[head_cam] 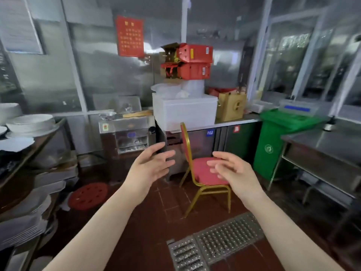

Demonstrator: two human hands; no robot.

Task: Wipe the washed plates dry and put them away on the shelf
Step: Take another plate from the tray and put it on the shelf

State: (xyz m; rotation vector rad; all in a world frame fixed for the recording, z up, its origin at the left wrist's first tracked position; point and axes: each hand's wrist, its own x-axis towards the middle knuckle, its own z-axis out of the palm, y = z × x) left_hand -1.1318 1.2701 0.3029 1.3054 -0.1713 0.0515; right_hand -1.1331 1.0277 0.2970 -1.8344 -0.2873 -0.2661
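Both hands are empty and held out in front of the body over the red tiled floor. The left hand (151,166) has its fingers spread and nearly straight, palm turned inward. The right hand (229,169) is likewise wide, fingers loosely extended toward the left hand; the two are near each other but apart. No cloth and no plate is held.

Step in hand, as judged from this position: fetch the next plate for drying.

1. Turn toward the source of washed plates. No wet plates or cloth can be made out in this view, so locate both before reaching.
2. Take one plate at a time, with one hand under the rim and the other working the cloth.
3. Wipe both faces and the rim until no water remains. A damp plate stacked on others would trap moisture.
4. Carry the plate level with both hands. The floor drain grate (216,241) lies just ahead, so place the feet with care.

The plates (31,121) already in view are white and stacked on the shelf (48,134) at the far left edge, with further stacks on lower tiers. They lie well to the left of the left hand and above it, out of reach from this stance. A red chair (205,171) stands directly beyond the hands.
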